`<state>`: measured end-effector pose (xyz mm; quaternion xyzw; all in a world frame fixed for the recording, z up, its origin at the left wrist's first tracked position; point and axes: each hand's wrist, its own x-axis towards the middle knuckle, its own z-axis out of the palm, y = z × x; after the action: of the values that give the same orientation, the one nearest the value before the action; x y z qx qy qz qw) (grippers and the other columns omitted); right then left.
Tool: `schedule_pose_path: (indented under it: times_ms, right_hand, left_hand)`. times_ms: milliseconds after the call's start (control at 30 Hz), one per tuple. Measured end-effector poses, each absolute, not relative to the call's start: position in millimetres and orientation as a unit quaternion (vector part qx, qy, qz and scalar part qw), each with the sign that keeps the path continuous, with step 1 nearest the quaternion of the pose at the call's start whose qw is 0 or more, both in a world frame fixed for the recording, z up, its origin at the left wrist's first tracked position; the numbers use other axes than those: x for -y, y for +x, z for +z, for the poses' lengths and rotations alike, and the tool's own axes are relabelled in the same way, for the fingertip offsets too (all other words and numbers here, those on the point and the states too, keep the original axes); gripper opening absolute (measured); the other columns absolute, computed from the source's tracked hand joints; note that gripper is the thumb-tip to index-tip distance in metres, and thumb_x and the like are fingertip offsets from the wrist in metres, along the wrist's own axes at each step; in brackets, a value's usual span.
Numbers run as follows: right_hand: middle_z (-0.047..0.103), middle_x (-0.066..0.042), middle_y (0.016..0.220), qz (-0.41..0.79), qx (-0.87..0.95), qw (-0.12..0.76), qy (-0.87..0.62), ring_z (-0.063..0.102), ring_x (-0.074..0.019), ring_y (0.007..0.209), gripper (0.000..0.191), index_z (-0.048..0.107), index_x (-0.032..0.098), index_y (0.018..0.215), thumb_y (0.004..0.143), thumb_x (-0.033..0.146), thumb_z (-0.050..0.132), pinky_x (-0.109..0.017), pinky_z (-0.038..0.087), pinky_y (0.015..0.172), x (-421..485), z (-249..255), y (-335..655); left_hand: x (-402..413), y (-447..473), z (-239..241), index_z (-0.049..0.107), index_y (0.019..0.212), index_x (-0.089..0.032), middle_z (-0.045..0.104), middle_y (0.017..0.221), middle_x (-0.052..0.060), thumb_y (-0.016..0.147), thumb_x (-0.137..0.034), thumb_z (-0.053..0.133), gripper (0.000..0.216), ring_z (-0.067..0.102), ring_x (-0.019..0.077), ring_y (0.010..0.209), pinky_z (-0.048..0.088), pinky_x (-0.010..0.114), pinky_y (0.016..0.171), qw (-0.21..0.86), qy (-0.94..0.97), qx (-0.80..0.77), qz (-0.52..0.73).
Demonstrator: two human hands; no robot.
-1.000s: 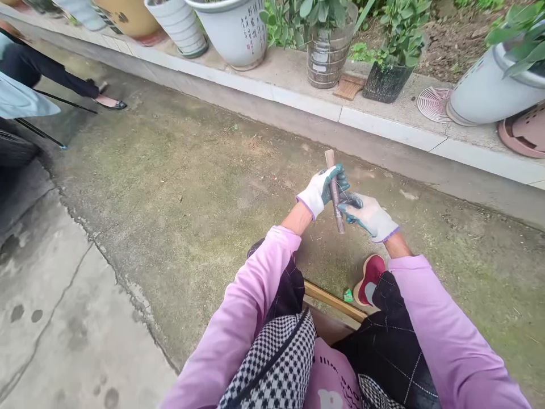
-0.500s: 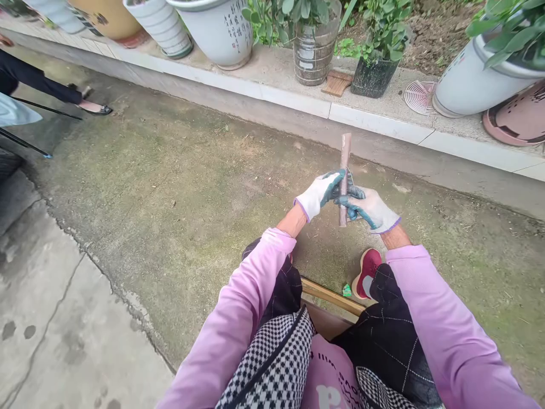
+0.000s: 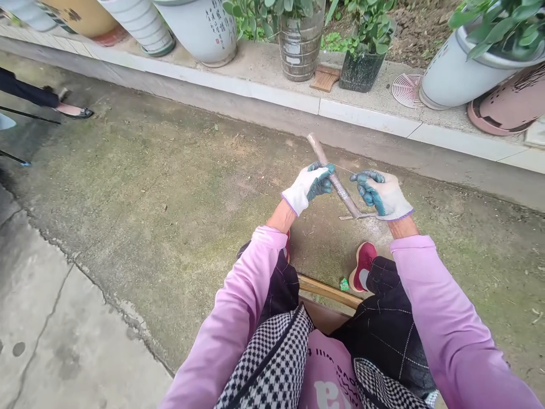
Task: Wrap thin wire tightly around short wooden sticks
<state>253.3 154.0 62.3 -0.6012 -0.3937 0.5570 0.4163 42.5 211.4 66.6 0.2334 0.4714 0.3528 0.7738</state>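
Note:
My left hand, in a white glove with blue-green coating, is closed around a brownish stick that leans with its upper end to the left. Silvery wire turns are wound around the stick just below my fingers. From there a thin wire stretches across to my right hand. That hand, gloved the same way, is apart from the stick, its fingers pinched on the wire. A thin dark piece shows by the stick's lower end; whether it is joined to it I cannot tell.
A low tiled ledge runs across the back, bearing several potted plants and a white flowerpot. At the far left another person's foot rests on the ground. A small green wrapper lies beside my red shoe.
My right hand has moved away from the stick to the right, drawing the wire out between the hands. The stick has tilted from upright, its top now to the left.

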Motion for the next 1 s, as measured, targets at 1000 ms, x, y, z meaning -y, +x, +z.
schedule_pose_path:
  times_ms: [1000]
  right_hand:
    - [0.054,0.002,0.062,0.400,0.467,0.351,-0.707,0.039,-0.0108,0.050,0.033,0.080,0.020,0.087,0.082,0.051,0.072,-0.026,0.029,0.046,-157,53,278]
  left_hand:
    - [-200,42,66,0.076,0.107,-0.013,0.074,0.077,0.000,0.079,-0.012,0.089,0.031,0.074,0.0157,0.070,0.070,0.037,0.082,0.795,0.362,-0.404,0.270]
